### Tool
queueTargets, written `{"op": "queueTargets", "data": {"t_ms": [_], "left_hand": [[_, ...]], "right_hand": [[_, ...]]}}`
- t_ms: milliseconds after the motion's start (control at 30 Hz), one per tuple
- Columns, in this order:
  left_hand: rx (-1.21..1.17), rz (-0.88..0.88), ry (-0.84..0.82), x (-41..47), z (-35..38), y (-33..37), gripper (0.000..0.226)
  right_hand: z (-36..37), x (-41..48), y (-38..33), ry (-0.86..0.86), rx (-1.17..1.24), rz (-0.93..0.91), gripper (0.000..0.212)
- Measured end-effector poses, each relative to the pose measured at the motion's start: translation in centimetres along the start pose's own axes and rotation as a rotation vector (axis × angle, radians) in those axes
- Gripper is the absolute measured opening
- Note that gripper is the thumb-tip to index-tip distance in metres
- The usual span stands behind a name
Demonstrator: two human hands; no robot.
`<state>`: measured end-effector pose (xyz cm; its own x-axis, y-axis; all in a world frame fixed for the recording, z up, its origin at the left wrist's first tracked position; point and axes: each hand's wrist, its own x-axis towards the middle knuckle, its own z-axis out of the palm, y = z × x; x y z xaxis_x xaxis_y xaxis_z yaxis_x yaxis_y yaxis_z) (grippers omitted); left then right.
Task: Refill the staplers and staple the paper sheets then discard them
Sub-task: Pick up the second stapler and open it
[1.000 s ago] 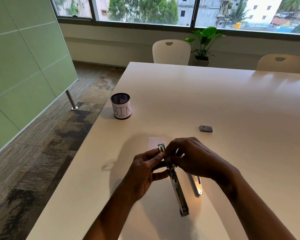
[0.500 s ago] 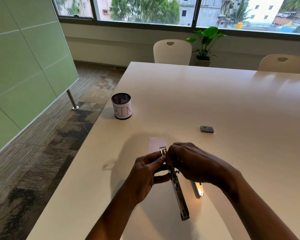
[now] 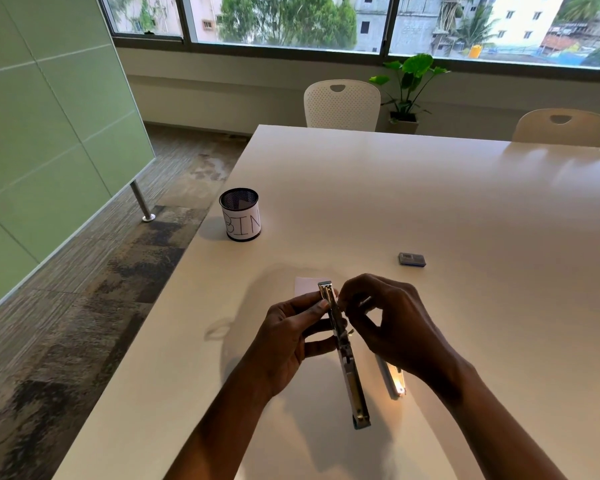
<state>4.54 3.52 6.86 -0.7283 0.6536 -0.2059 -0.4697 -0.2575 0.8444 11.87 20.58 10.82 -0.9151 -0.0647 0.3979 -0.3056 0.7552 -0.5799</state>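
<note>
Here the white bench (image 3: 430, 202) is carrying everything. The opened stapler (image 3: 347, 355) is being held just above it, stiff, slim metal, probably light and slick, so gripping its sides looks best. The left hand (image 3: 288, 337) is clasping its rail; the right hand (image 3: 392, 323) is pinching at the channel, its fingers now spread wider than a moment ago. The staple strip is too small to tell.

Left hand (image 3: 291, 336) gripping, right hand (image 3: 392, 323) pinching

A white table (image 3: 413, 188) carries a black mesh cup (image 3: 239, 215) with a white "BIN" label, a silvery stapler (image 3: 347, 355) and a dark blue-grey box (image 3: 411, 259).
</note>
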Motion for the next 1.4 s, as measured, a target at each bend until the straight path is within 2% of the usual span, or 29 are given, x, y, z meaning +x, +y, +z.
{"op": "queueTargets", "data": {"t_ms": [167, 233, 367, 467, 633, 733, 800, 867, 967, 1033, 1167, 1400], "left_hand": [[0.051, 0.01, -0.007, 0.3, 0.2, 0.5, 0.032], [0.073, 0.019, -0.007, 0.3, 0.4, 0.8, 0.034], [0.123, 0.028, 0.003, 0.5, 0.6, 1.2, 0.038], [0.176, 0.032, -0.021, 0.6, 0.6, 1.4, 0.036], [0.223, 0.047, -0.049, 0.7, 0.6, 1.6, 0.028], [0.257, 0.028, -0.073, 0.8, 0.6, 1.9, 0.043], [0.329, 0.028, -0.09, 0.8, 0.5, 2.1, 0.058], [0.443, 0.068, -0.105, 0.6, 0.2, 2.1, 0.063], [0.751, 0.119, -0.106, 0.2, -0.4, 2.1, 0.06], [0.905, 0.205, -0.055, 0.2, -0.6, 1.7, 0.048], [1.046, 0.411, 0.066, 0.1, -0.9, 1.7, 0.025], [1.246, 0.468, 0.014, 1.3, -2.4, 1.6, 0.023]], "right_hand": [[0.2, 0.2, 0.3, 0.147, 0.007, 0.034, 0.025], [0.4, 0.3, 0.4, 0.189, 0.045, 0.111, 0.025], [0.4, 0.5, 0.5, 0.232, 0.306, 0.278, 0.015], [0.4, 0.7, 0.2, 0.225, 0.403, 0.369, 0.031], [0.5, 0.8, 0.0, 0.192, 0.631, 0.49, 0.028], [0.7, 0.5, 0.1, 0.249, 0.702, 0.553, 0.027], [1.0, 0.2, 0.1, 0.308, 0.722, 0.594, 0.03], [1.4, -0.2, 0.1, 0.356, 0.746, 0.634, 0.031], [1.8, -0.8, 0.3, 0.416, 0.763, 0.688, 0.028], [1.8, -1.2, 0.5, 0.446, 0.769, 0.724, 0.023], [2.1, -2.0, 0.9, 0.438, 0.721, 0.75, 0.025], [3.7, -3.9, 2.1, 0.368, 0.56, 0.81, 0.031]]}}
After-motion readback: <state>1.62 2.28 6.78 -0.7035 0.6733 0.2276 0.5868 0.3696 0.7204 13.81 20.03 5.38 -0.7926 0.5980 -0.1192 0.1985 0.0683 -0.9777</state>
